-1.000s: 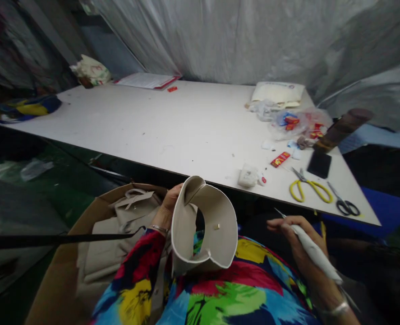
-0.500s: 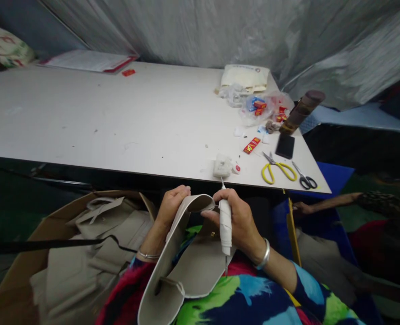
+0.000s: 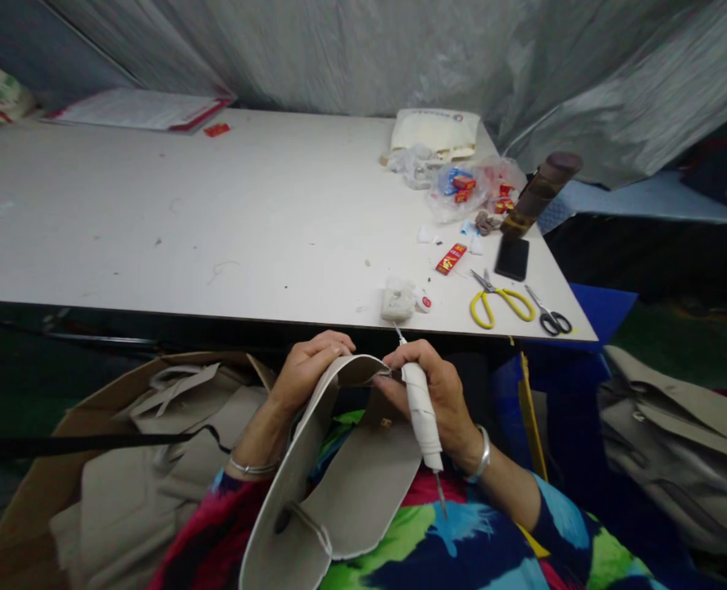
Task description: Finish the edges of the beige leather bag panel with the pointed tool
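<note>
The left hand is seen with its fingers curled together over the top edge of a beige leather piece, which is pinched there and held up over the lap. Right beside them, the right hand is closed around a white-wrapped awl; its fingers are clamped on the handle, with the thin metal tip poking up just past the knuckles and the other end pointing down toward the lap. The thumb side of that hand is pressed against the same curled edge of the leather piece, so the two hands are nearly touching.

Below the fingers, the leather piece is draped down across a brightly patterned garment. A bangle is worn on each wrist. To the left of the left hand, a cardboard box filled with more beige pieces is found, with a black strap laid across it.

Beyond the fingers, the white surface is spread out. Near its front edge, just above the awl tip, a small white wad is lying. Further right, yellow-handled scissors, black-handled scissors, a dark phone, a red packet and a brown bottle are set out. Far right, another beige bag is glimpsed.
</note>
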`<state>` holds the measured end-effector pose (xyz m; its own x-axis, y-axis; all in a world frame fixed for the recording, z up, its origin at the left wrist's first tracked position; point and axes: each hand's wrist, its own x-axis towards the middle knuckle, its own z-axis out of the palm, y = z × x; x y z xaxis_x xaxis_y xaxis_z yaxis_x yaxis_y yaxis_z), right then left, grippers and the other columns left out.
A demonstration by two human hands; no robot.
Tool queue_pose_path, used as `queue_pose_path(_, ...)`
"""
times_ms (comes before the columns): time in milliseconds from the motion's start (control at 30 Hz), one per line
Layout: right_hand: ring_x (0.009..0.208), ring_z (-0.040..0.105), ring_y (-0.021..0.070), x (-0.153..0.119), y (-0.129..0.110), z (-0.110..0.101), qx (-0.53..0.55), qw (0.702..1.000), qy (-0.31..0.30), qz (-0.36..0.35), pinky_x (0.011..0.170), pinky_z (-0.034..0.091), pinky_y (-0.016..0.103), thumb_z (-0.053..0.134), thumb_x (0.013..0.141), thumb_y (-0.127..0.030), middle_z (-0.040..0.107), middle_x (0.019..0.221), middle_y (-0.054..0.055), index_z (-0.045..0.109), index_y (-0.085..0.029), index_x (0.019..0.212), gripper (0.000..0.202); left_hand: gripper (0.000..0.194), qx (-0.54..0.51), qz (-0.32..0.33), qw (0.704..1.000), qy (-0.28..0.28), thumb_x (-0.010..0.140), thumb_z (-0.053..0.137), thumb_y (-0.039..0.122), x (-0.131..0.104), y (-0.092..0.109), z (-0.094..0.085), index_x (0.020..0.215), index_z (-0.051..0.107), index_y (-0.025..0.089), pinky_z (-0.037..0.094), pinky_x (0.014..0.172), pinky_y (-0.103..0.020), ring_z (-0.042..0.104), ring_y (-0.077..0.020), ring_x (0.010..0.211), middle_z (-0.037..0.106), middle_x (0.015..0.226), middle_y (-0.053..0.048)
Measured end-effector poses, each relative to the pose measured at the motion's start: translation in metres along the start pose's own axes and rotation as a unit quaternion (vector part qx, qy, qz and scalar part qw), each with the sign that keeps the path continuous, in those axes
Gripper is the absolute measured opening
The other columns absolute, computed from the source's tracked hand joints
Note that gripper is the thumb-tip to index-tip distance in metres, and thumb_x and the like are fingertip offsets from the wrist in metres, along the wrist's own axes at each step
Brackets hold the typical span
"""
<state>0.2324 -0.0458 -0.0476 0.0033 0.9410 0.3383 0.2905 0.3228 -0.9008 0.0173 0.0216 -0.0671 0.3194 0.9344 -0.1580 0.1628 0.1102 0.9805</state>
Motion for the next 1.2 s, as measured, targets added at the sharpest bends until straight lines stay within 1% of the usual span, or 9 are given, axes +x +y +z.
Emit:
queue_pose_path(200,0.069,0.060,0.0145,0.008,0.005,-0.004,-0.028,0.999,-0.017,-0.012,0.064,0.047,0.026,0.077,0.091,-0.023,0.070,0.084,-0.001,0.066,-0.024,0.093,0.012,0.044,0.089,0.053,0.974,-0.199,0.095,0.062,0.052,0.004,0.045,-0.017,0.118,0.077,0.019,0.049,0.100,-0.035,0.068,-0.0301,0.112,0.076,0.117,-0.009)
queue_pose_path(300,0.071,0.062,0.0148,0.014,0.004,-0.007,-0.046,0.996,-0.023,-0.072,0.067,0.046,0.027,0.073,0.094,-0.019,0.071,0.084,-0.001,0.065,-0.024,0.093,0.009,0.050,0.136,0.051,0.960,-0.238,0.086,0.071,0.048,0.007,0.065,-0.014,0.129,0.073,0.021,0.049,0.104,-0.038,0.067,-0.0327,0.120,0.075,0.127,-0.008)
queue_pose_path(367,0.071,0.063,0.0150,0.017,0.004,-0.008,-0.044,0.992,-0.032,-0.113,0.068,0.046,0.028,0.070,0.095,-0.017,0.071,0.082,-0.001,0.065,-0.023,0.092,0.009,0.044,0.156,0.026,0.958,-0.241,0.085,0.072,0.040,0.011,0.071,-0.007,0.124,0.075,0.022,0.051,0.101,-0.038,0.069,-0.0312,0.114,0.076,0.121,-0.007)
queue_pose_path(433,0.072,0.064,0.0149,0.018,0.007,-0.008,-0.031,0.994,-0.030,-0.103,0.068,0.047,0.027,0.071,0.094,-0.016,0.071,0.082,-0.001,0.065,-0.023,0.093,0.010,0.032,0.157,0.007,0.958,-0.238,0.086,0.068,0.033,0.015,0.072,0.002,0.114,0.077,0.022,0.052,0.096,-0.037,0.071,-0.0290,0.105,0.078,0.111,-0.006)
queue_pose_path(500,0.069,0.063,0.0142,0.019,0.012,-0.007,-0.011,0.999,-0.013,-0.039,0.066,0.048,0.026,0.076,0.091,-0.017,0.071,0.082,-0.002,0.064,-0.023,0.093,0.013,0.027,0.158,0.006,0.962,-0.221,0.087,0.063,0.029,0.019,0.071,0.008,0.109,0.079,0.023,0.053,0.095,-0.036,0.072,-0.0280,0.103,0.079,0.107,-0.006)
queue_pose_path(633,0.067,0.062,0.0139,0.019,0.023,-0.008,0.030,0.996,0.018,0.079,0.063,0.049,0.025,0.083,0.086,-0.022,0.070,0.083,-0.002,0.063,-0.023,0.093,0.022,0.038,0.184,-0.001,0.956,-0.231,0.084,0.063,0.020,0.028,0.069,0.010,0.117,0.079,0.030,0.051,0.098,-0.034,0.070,-0.0275,0.112,0.078,0.118,-0.002)
queue_pose_path(800,0.076,0.066,0.0166,0.025,0.030,-0.013,0.009,0.999,0.008,0.033,0.069,0.052,0.028,0.076,0.093,-0.022,0.072,0.085,0.000,0.065,-0.024,0.091,0.011,0.027,0.157,-0.071,0.952,-0.255,0.084,0.068,0.027,0.046,0.065,0.013,0.107,0.081,0.027,0.053,0.085,-0.031,0.073,-0.0265,0.097,0.080,0.104,-0.002)
queue_pose_path(1067,0.081,0.071,0.0169,0.031,0.050,-0.017,0.038,0.999,-0.009,0.006,0.075,0.056,0.029,0.066,0.096,-0.012,0.075,0.091,0.000,0.065,-0.025,0.097,0.013,0.018,0.097,-0.106,0.982,-0.127,0.077,0.075,0.040,0.055,0.042,0.033,0.080,0.078,0.022,0.048,0.077,-0.033,0.067,-0.0247,0.081,0.075,0.079,-0.003)
queue_pose_path(1200,0.084,0.075,0.0172,0.039,0.074,-0.031,0.025,0.993,0.104,0.052,0.077,0.060,0.029,0.072,0.096,-0.019,0.078,0.095,0.001,0.062,-0.025,0.100,0.012,0.021,0.091,-0.107,0.986,-0.087,0.078,0.074,0.041,0.054,0.034,0.034,0.073,0.073,0.021,0.045,0.069,-0.031,0.061,-0.0212,0.072,0.070,0.072,-0.003)
